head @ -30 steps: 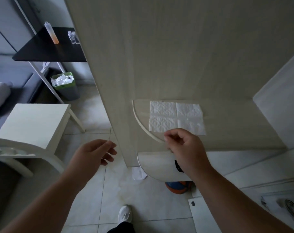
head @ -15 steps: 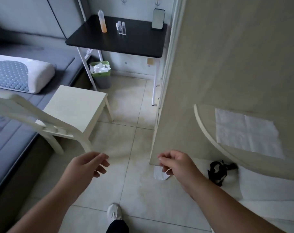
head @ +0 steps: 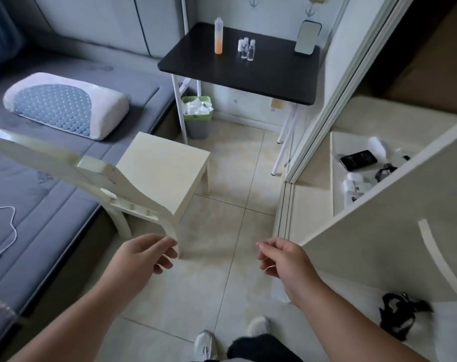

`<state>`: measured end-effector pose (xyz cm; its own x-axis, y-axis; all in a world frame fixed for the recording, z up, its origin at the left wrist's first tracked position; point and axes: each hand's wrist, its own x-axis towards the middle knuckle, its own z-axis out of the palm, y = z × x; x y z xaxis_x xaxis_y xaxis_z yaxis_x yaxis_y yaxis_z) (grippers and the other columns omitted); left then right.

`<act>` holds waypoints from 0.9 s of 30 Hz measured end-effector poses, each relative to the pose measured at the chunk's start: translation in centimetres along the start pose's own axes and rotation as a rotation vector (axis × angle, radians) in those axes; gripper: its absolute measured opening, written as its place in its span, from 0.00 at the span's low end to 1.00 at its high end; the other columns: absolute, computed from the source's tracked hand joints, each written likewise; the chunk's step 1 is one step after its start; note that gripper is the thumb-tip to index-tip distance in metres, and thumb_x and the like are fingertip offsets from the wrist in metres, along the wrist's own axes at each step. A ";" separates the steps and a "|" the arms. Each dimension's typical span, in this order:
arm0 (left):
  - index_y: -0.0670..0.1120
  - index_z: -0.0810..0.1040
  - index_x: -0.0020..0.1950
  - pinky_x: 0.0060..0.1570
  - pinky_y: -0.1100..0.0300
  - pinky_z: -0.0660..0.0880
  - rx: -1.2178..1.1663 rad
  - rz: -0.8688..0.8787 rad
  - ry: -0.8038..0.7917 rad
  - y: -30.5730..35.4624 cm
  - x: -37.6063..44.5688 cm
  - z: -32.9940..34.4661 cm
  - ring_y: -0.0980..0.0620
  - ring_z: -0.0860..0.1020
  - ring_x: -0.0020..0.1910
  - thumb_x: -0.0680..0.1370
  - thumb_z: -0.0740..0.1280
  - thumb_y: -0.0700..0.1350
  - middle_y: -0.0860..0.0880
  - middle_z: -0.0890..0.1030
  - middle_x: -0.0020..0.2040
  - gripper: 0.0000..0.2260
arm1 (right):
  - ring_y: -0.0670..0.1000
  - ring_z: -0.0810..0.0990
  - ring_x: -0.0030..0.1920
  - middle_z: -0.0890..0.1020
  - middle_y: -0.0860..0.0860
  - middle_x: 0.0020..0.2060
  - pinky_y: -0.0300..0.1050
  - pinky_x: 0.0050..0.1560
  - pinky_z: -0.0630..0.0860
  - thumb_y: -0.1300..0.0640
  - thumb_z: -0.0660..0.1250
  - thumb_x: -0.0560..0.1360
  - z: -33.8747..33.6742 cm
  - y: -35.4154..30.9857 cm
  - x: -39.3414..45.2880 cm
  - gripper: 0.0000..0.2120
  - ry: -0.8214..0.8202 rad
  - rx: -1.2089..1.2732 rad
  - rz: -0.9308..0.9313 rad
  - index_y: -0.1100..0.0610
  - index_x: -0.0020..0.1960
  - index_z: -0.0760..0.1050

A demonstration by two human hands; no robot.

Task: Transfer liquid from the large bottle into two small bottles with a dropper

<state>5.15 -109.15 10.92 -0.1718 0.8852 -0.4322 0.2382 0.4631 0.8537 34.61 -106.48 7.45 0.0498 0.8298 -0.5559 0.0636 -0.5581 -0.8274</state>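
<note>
Dim, soft indoor light; faint shadows, wide-angle edge bending, slight blur.

A matt black rectangular tabletop (head: 261,71) carries a tall translucent plastic bottle (head: 218,35) and small clear glossy bottles (head: 248,49). The cream painted wooden chair (head: 159,173) looks smooth with a faint sheen. Pale glossy floor tiles (head: 222,231) reflect light. The grey bed mattress (head: 52,178) is quilted matt cloth.

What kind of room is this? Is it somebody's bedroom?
Most likely yes, a small bedroom. There is a grey mattress with a pillow on it, a pale chair beside it, and a small black table by the wall holding a tall bottle and little bottles.
</note>
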 end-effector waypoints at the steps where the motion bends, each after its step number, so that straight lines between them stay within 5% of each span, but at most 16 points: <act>1: 0.56 0.87 0.44 0.44 0.49 0.79 -0.004 -0.002 0.002 0.2 0.8 -0.1 0.49 0.84 0.38 0.82 0.67 0.45 0.48 0.87 0.42 0.12 | 0.47 0.80 0.33 0.83 0.49 0.34 0.43 0.38 0.76 0.58 0.70 0.78 0.3 -0.4 0.8 0.10 -0.005 -0.015 0.001 0.53 0.38 0.83; 7: 0.55 0.87 0.44 0.41 0.52 0.78 -0.025 0.002 0.023 2.3 6.5 -0.2 0.50 0.83 0.37 0.81 0.67 0.44 0.48 0.87 0.42 0.11 | 0.48 0.80 0.33 0.83 0.49 0.35 0.42 0.36 0.75 0.51 0.70 0.72 1.5 -3.9 6.4 0.06 -0.031 -0.003 -0.022 0.53 0.41 0.83; 12: 0.54 0.87 0.44 0.40 0.52 0.77 -0.043 -0.037 0.048 5.4 12.5 0.3 0.50 0.83 0.36 0.82 0.66 0.43 0.47 0.87 0.41 0.12 | 0.48 0.78 0.31 0.82 0.51 0.33 0.42 0.34 0.73 0.60 0.70 0.78 1.9 -7.5 12.9 0.07 -0.022 0.022 -0.007 0.60 0.42 0.82; 27: 0.42 0.85 0.48 0.40 0.55 0.76 -0.028 -0.015 -0.043 17.6 31.6 4.8 0.50 0.82 0.35 0.82 0.65 0.42 0.44 0.86 0.42 0.10 | 0.47 0.76 0.28 0.81 0.52 0.33 0.38 0.31 0.71 0.64 0.68 0.79 1.3 -18.1 27.9 0.05 0.129 0.197 0.014 0.64 0.47 0.81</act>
<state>8.49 -72.82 10.92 -0.1337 0.8795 -0.4567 0.2089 0.4755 0.8545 33.59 -73.19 6.80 0.1775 0.8073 -0.5628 -0.1334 -0.5469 -0.8265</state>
